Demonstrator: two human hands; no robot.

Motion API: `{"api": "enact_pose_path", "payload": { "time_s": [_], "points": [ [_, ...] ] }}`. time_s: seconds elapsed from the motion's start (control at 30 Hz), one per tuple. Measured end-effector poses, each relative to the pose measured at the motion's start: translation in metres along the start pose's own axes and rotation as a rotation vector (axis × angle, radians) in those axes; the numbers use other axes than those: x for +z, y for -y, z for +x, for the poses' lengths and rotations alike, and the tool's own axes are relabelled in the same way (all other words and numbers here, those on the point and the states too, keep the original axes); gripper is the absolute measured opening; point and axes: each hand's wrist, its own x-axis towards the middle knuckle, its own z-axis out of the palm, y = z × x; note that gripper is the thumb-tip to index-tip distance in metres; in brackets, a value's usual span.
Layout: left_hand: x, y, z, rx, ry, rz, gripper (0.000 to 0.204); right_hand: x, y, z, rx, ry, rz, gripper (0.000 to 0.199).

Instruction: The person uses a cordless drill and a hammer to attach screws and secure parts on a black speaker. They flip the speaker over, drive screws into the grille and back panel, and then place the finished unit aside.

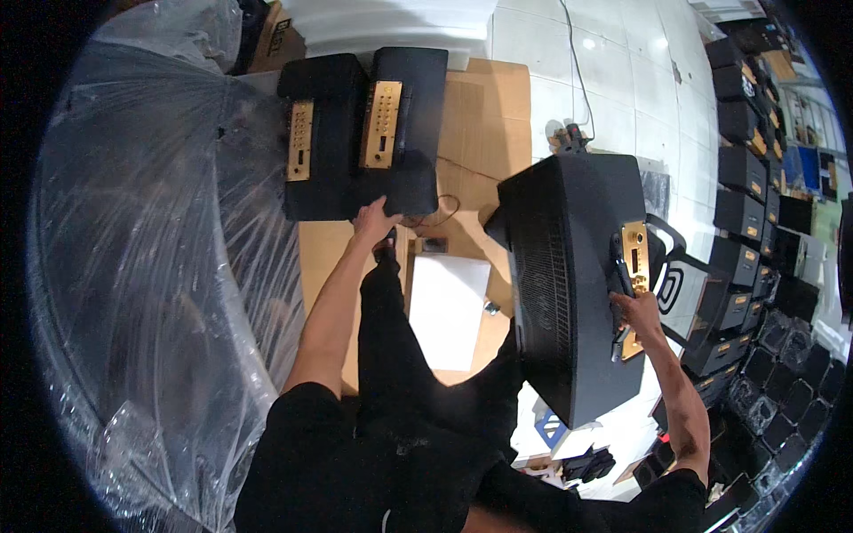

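Observation:
My right hand (638, 315) is closed around the black carry handle (620, 266) of a large black speaker (586, 373). This speaker has a dark grille on its left face and a gold control panel (633, 345) beside the handle. It looks tilted over at my right. My left hand (377, 220) reaches forward, fingers apart, and touches the near edge of a pair of black speakers. The left speaker (333, 98) and the right speaker (422, 98) stand side by side, each with a gold knob panel facing up.
Cardboard (498, 98) lies under the pair. A white flat box or board (447, 311) is between my legs and the big speaker. Clear plastic wrap (151, 222) covers a bulky pile on the left. Several black boxes (739, 213) are stacked far right, and a cable (577, 71) crosses the tiles.

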Motion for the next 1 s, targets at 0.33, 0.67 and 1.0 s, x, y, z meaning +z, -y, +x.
{"api": "enact_pose_path", "payload": {
  "time_s": [0.33, 0.67, 1.0],
  "points": [
    [0.029, -0.062, 0.108, -0.627, -0.056, -0.15, 0.138, 0.141, 0.082, 0.138, 0.05, 0.127, 0.27, 0.021],
    [0.036, -0.059, 0.125, -0.664, 0.002, -0.154, 0.141, 0.221, 0.156, 0.328, -0.048, 0.135, 0.248, 0.032],
    [0.044, -0.061, 0.128, -0.618, -0.011, -0.134, 0.139, 0.278, 0.218, 0.439, -0.099, -0.064, 0.299, 0.031]
  ]
}}
